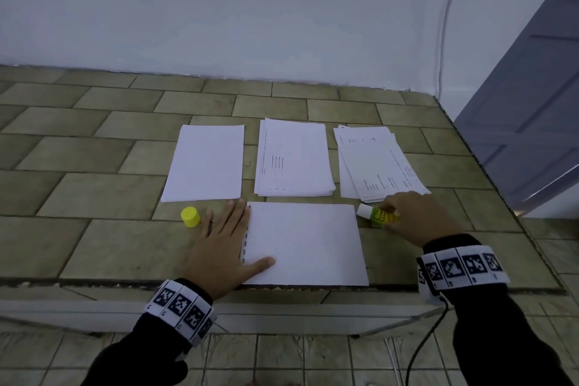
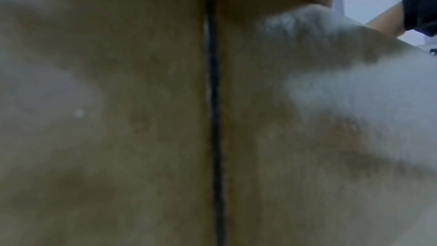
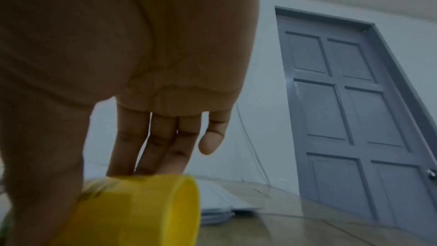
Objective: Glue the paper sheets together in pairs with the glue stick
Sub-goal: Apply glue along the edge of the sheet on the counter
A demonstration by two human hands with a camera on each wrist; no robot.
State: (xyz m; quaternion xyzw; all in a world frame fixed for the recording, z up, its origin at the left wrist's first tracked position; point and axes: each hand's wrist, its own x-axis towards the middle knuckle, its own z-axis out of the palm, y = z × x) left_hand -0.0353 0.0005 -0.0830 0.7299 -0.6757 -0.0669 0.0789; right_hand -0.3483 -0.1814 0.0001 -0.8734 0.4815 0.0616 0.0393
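While I am leaning over the tiled counter [image 1: 103,247], three lots of paper are lying in a row at its far side: a blank pile on the left [image 1: 205,163], a printed stack in the middle [image 1: 294,158] and a fanned printed stack on the right [image 1: 376,163]. Nearer me, one white sheet [image 1: 305,244] is lying at the counter's front edge. I am pressing my left hand [image 1: 224,247] flat, fingers spread and straight, over that sheet's left edge, thumb on the paper. My right hand [image 1: 421,216] is gripping the uncapped glue stick [image 1: 377,214], which is lying on its side just right of the sheet, white tip pointing left. Its yellow cap [image 1: 190,216] is standing just beside my left fingers.
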